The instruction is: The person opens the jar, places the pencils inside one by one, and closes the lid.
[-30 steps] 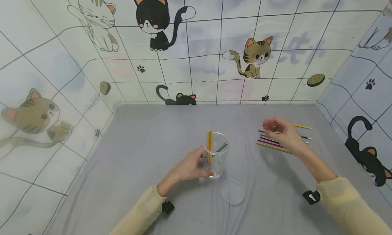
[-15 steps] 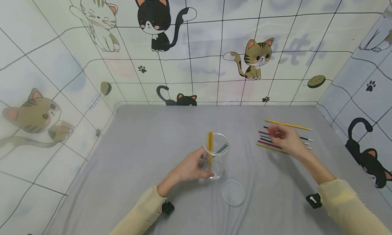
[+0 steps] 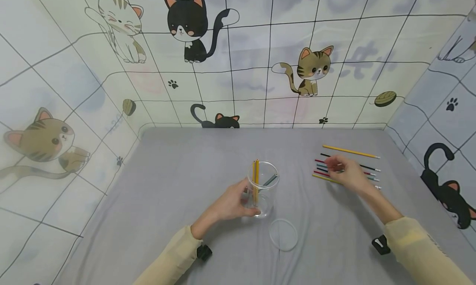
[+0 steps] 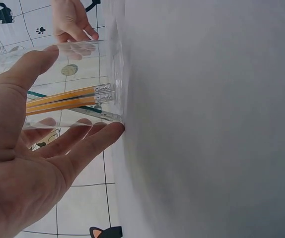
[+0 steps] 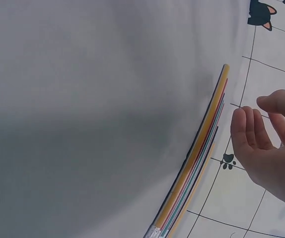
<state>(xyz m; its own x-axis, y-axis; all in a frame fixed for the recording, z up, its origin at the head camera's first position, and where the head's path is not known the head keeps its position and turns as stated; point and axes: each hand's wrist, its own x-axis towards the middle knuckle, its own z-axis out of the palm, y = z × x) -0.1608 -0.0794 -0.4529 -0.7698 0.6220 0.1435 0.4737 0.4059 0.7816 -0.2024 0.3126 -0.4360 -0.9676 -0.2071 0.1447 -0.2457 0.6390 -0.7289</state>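
Observation:
My left hand [image 3: 234, 200] grips the clear cylindrical jar [image 3: 268, 196] low on its left side. In the left wrist view the thumb [image 4: 38, 62] lies along one side of the wall and the fingers wrap the other. Inside lean two yellow pencils [image 3: 256, 175] and a teal one [image 3: 270, 179], ferrule ends down. My right hand [image 3: 347, 173] hovers over a row of pencils [image 5: 197, 148] with fingers loosely bent. Its thumb stands apart from the fingertips in the right wrist view, and nothing is between them. The hand covers the middle of several pencils in the head view.
A clear round lid [image 3: 283, 235] lies on the grey cloth in front of the jar. At the back of the row is a yellow pencil [image 3: 351, 151], set a little apart from a black one [image 3: 370, 168]. Cat-print cloth walls [image 3: 245, 86] rise behind and at both sides.
My right hand has come a little forward and right, down toward the pencil row, uncovering the yellow pencil at the back. The left hand and jar have stayed in place.

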